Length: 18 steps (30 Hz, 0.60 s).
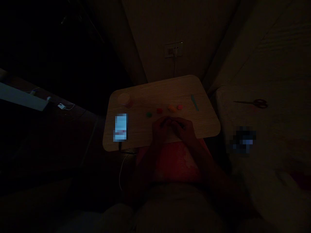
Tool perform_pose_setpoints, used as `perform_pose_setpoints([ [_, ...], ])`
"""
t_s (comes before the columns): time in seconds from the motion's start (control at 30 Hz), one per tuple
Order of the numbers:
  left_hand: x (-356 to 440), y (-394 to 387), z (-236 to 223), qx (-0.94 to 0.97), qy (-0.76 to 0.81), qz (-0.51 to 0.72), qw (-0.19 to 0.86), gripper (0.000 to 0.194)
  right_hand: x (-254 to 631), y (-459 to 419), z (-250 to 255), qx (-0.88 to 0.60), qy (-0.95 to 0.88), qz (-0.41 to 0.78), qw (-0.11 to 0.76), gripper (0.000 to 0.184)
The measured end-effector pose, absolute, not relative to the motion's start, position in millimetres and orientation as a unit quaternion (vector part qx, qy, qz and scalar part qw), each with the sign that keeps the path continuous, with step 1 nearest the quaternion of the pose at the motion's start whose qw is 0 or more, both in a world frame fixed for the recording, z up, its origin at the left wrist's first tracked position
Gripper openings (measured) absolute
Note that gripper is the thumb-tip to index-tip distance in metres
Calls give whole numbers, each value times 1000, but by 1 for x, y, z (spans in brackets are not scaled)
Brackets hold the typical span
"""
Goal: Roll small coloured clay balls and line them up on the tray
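In the dim light my left hand (160,127) and my right hand (182,128) meet above the front edge of a small wooden table (138,129). Their fingers are curled together, and whatever lies between them, if anything, is hidden. Just beyond the fingertips is a row of small, soft-looking lumps: a green lump (149,114), a red lump (159,110), an orange lump (172,108) and a pink lump (179,107). A thin teal tool (194,102) lies slantwise to their right.
A round pale container (124,99) stands at the table's back left. Before it lies a lit phone (120,127) with a cable. Scissors (259,103) and a blurred dark object (243,141) rest on the pale surface at right. A wall socket (173,50) holds a plug.
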<state>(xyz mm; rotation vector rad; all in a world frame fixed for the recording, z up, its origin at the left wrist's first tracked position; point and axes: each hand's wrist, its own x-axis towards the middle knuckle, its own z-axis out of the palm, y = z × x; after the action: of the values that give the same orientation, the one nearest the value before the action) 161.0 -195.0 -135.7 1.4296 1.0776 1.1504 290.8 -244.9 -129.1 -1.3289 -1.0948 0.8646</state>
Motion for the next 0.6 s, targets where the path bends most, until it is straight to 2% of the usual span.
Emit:
perform_pose_setpoints([
  [0.2, 157, -194, -129, 551, 407, 504, 526, 40, 293, -245, -126, -536, -409, 475, 565, 41],
  [0.3, 155, -197, -131, 543, 389, 493, 557, 45, 297, -248, -127, -534, -399, 486, 566, 43],
  [0.47, 157, -201, -136, 531, 343, 445, 635, 65, 300, -247, -134, -518, -398, 507, 562, 52],
  [0.6, 157, -203, -135, 500, 366, 446, 646, 52, 299, -247, -130, -515, -448, 488, 544, 44],
])
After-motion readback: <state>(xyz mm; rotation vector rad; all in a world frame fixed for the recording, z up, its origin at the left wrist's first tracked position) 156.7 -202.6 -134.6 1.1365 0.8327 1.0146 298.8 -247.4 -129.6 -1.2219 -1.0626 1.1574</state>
